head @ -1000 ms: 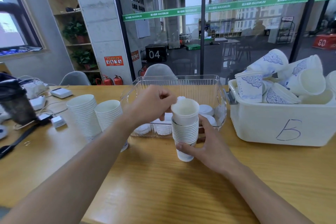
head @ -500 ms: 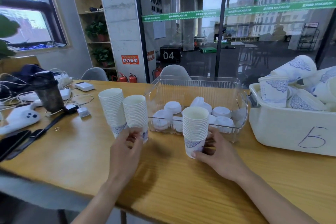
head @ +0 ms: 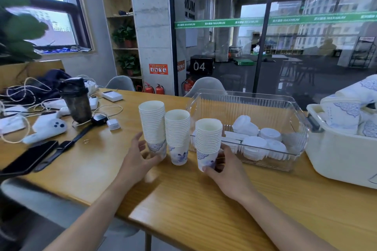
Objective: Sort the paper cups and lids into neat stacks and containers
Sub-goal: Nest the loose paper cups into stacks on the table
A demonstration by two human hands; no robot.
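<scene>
1. Bench (head: pixel 183 206): wooden; work area along its near edge.
2. White bin (head: pixel 342 161) at the right edge holds loose, unsorted cups; clear container (head: pixel 293 120) beside it holds lids (head: pixel 255 144).
3. Three cup stacks toward the near edge: left stack (head: pixel 153 126), middle stack (head: pixel 177 134), right stack (head: pixel 208 142).
4. Right hand (head: pixel 224 169) grips the right stack's base. Left hand (head: pixel 138 157) curls loosely round the left stack's base.
5. Risk: tall stacks stand close together; a sideways nudge low down could topple one into its neighbour.
</scene>
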